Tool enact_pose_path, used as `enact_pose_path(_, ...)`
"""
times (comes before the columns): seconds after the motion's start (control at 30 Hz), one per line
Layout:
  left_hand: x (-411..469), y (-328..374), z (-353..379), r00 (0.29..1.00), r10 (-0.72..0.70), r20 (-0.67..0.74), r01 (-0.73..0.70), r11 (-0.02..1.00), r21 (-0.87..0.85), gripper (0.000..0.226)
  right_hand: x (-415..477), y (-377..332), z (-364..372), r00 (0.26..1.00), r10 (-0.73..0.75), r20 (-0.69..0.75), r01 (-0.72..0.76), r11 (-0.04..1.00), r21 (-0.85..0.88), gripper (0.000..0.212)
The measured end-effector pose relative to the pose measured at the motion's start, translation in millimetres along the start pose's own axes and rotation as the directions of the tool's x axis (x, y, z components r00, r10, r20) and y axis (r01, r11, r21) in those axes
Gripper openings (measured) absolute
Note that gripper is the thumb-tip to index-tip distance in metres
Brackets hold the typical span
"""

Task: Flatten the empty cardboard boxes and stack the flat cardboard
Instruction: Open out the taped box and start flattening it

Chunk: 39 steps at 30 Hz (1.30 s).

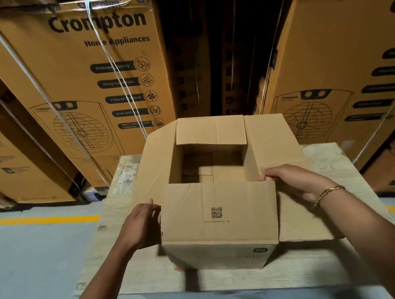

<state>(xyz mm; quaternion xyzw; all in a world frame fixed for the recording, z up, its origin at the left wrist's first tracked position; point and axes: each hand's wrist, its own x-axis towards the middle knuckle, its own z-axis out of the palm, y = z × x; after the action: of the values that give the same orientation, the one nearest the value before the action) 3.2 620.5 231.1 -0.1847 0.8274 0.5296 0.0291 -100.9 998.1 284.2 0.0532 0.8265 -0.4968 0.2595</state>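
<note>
An empty brown cardboard box (pixel 220 225) stands upright on a pale wooden table (pixel 139 283), its top flaps spread outward and the inside bare. The near flap carries a QR code. My left hand (pixel 142 224) lies against the box's left side below the left flap, fingers fairly straight. My right hand (pixel 285 181) grips the top rim at the near right corner, with the fingers curled over the edge into the box. A bracelet sits on that wrist.
Tall strapped Crompton appliance cartons (pixel 95 87) stand behind the table on the left, and more cartons (pixel 348 70) on the right, with a dark gap between them. A grey floor with yellow lines (pixel 35 219) surrounds the table.
</note>
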Motion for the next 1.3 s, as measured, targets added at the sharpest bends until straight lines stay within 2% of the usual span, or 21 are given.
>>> enact_pose_path(0.03,1,0,-1,1.000,-0.013,0.019,0.013,1.000,-0.008,0.027,-5,-2,-5,0.995,-0.004,0.101,0.009,0.998,-0.055,0.036)
enact_pose_path(0.1,3,-2,-7,0.994,0.012,0.112,-0.017,0.999,0.041,0.028,-17,-2,-9,0.929,0.010,0.370,0.036,0.993,-0.116,0.049)
enact_pose_path(0.17,4,-9,-12,0.965,0.024,0.262,-0.043,0.997,0.068,0.066,-29,1,-5,0.846,0.069,0.529,0.089,0.959,-0.269,0.060)
enact_pose_path(0.23,6,-15,-14,0.924,0.011,0.382,-0.074,0.986,0.150,0.095,-34,11,5,0.840,0.167,0.517,0.177,0.816,-0.551,0.080)
enact_pose_path(0.27,5,-15,-14,0.902,0.002,0.432,-0.112,0.967,0.231,0.110,-36,18,12,0.866,0.186,0.465,0.194,0.732,-0.653,0.096)
enact_pose_path(0.33,5,-19,-13,0.877,-0.026,0.481,-0.187,0.902,0.389,0.137,-43,33,31,0.922,0.144,0.359,0.186,0.649,-0.738,0.125)
enact_pose_path(0.37,3,-19,-11,0.875,-0.040,0.482,-0.220,0.855,0.470,0.147,-45,41,40,0.937,0.125,0.327,0.183,0.619,-0.764,0.126)
enact_pose_path(0.4,1,-21,-8,0.881,-0.047,0.471,-0.250,0.798,0.548,0.155,-48,49,49,0.946,0.108,0.307,0.187,0.590,-0.786,0.119)
enact_pose_path(0.47,-4,-27,2,0.907,-0.028,0.420,-0.292,0.676,0.677,0.163,-51,63,63,0.967,0.043,0.253,0.196,0.511,-0.837,0.090)
enact_pose_path(0.5,-7,-30,8,0.926,-0.006,0.378,-0.287,0.639,0.714,0.163,-52,69,68,0.977,-0.012,0.214,0.194,0.474,-0.859,0.079)
enact_pose_path(0.57,-12,-35,17,0.954,0.075,0.290,-0.274,0.614,0.740,0.158,-53,79,77,0.983,-0.123,0.137,0.177,0.430,-0.885,0.072)
enact_pose_path(0.67,-19,-43,21,0.954,0.200,0.222,-0.298,0.589,0.751,0.142,-51,99,84,0.959,-0.274,0.073,0.174,0.365,-0.915,0.076)
enact_pose_path(0.8,-19,-46,20,0.953,0.212,0.218,-0.303,0.595,0.745,0.142,-49,115,86,0.938,-0.339,0.078,0.195,0.327,-0.925,0.079)
enact_pose_path(0.9,-20,-41,19,0.954,0.176,0.241,-0.299,0.588,0.752,0.150,-52,110,85,0.948,-0.310,0.071,0.189,0.370,-0.909,0.072)
enact_pose_path(0.97,-24,-36,21,0.959,0.159,0.234,-0.283,0.586,0.759,0.152,-53,108,83,0.952,-0.299,0.067,0.192,0.412,-0.891,0.080)
enact_pose_path(1.07,-29,-33,27,0.971,0.141,0.192,-0.238,0.622,0.746,0.140,-53,104,80,0.955,-0.295,0.018,0.182,0.537,-0.824,0.095)
enact_pose_path(1.13,-28,-31,29,0.979,0.140,0.146,-0.202,0.644,0.738,0.128,-47,100,80,0.950,-0.307,-0.057,0.147,0.601,-0.786,0.093)
enact_pose_path(1.2,-21,-27,31,0.981,0.172,0.089,-0.177,0.599,0.781,0.119,-35,92,77,0.942,-0.319,-0.103,0.124,0.618,-0.776,0.085)
enact_pose_path(1.3,2,-16,31,0.980,0.186,0.066,-0.151,0.493,0.857,0.111,-8,74,71,0.941,-0.319,-0.115,0.099,0.581,-0.808,0.073)
